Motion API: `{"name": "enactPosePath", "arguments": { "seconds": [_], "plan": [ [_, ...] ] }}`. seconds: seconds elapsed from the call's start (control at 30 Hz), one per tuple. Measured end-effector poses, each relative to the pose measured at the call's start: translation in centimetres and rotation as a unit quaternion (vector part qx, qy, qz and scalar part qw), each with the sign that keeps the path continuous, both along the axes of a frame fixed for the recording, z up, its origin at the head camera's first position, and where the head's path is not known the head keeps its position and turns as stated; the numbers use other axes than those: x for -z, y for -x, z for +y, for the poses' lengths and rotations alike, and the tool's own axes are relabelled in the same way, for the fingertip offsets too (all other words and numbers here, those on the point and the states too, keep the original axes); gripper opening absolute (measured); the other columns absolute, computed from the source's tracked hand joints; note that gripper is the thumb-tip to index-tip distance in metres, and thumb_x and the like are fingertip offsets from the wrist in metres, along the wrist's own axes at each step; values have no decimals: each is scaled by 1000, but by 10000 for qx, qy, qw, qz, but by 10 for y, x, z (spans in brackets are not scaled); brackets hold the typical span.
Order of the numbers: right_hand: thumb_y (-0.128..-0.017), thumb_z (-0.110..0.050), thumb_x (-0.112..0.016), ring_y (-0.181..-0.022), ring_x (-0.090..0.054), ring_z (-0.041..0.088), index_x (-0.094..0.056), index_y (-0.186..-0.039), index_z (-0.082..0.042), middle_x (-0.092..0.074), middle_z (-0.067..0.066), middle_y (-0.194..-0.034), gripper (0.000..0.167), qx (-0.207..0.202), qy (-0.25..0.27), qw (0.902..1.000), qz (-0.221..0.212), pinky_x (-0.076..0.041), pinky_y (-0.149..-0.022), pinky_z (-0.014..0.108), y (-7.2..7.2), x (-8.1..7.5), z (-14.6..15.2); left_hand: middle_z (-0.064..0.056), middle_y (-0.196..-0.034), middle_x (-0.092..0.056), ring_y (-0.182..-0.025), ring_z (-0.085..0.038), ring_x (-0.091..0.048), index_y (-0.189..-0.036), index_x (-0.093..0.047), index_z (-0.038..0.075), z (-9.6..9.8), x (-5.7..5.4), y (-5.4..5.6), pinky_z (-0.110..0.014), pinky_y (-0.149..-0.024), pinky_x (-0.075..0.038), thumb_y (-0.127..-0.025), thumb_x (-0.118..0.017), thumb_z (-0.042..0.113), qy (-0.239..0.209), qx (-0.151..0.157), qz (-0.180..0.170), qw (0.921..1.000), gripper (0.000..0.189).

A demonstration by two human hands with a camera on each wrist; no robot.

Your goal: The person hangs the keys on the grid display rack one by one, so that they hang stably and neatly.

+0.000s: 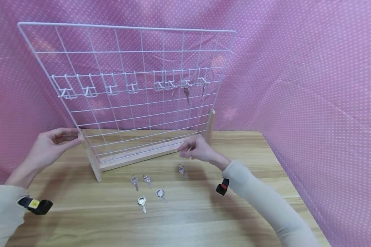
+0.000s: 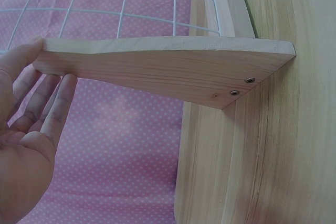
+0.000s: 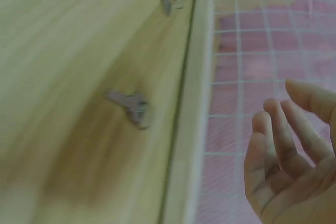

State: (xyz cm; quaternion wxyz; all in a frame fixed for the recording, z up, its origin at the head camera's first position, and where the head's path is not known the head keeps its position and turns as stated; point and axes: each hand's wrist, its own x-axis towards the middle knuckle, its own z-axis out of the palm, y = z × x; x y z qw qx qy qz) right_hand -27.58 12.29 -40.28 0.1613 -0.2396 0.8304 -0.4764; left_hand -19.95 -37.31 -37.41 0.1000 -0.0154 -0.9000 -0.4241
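I see a silver-grey key (image 1: 181, 169) with a broad head, a small ring and a narrow blade, lying on the wooden table (image 1: 204, 219) in front of the right part of the rack's base rail (image 1: 151, 157). Above it, well clear of the tabletop, the right hand (image 1: 198, 149) holds nothing; on my right wrist view its fingers are loosely bent, the thumb standing apart from them. I count four other keys (image 1: 142, 202) to the left, in a loose cluster, making five on the table. Three hanging keys (image 1: 186, 94) dangle from the right end of the white wire grid (image 1: 126, 26), where I count eight hooks (image 1: 66, 92) in one row. The left hand (image 1: 46, 147) pinches the left wooden side (image 2: 157, 69) of the rack, thumb at the front edge and fingertips at the back; two screws (image 2: 250, 80) show low on that board. Behind everything I have one pink dotted cloth (image 1: 312, 85).
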Motion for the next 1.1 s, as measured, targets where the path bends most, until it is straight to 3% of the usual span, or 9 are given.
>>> {"name": "enactPosePath", "arguments": {
  "seconds": [0.27,0.5,0.67,1.1],
  "plan": [
    [-93,-2,-73,-81,-69,6,-75,-114,7,-80,17,-102,23,-588,-360,9976,-67,-59,-76,22,12,46,3,49,-100,-58,-90,23,-60,-136,-63,-2,0,0,-1,-2,-74,-50,-99,-77,35,48,-25,36,10000,54],
    [-89,-8,-83,-83,-70,3,-78,-109,-2,-82,12,-103,20,-422,-720,9965,-86,-57,-78,19,19,75,0,48,-101,-58,-90,22,-60,-136,-63,0,-1,2,0,-3,-74,-50,-99,-76,36,101,-46,19,9999,54],
    [-89,-9,-84,-83,-70,5,-79,-108,-4,-81,11,-102,21,-428,-876,9952,76,-57,-80,18,22,82,-4,48,-101,-58,-90,22,-60,-136,-63,0,-2,2,0,-3,-74,-50,-99,-77,35,81,-41,38,10000,53],
    [-86,-11,-87,-80,-60,8,-79,-100,-8,-72,-1,-88,17,-157,-1271,9918,13,-51,-76,19,22,87,-11,47,-101,-59,-90,21,-61,-135,-64,1,-1,2,-1,-3,-74,-50,-98,-77,35,40,-50,36,10000,52]
  ]
}}
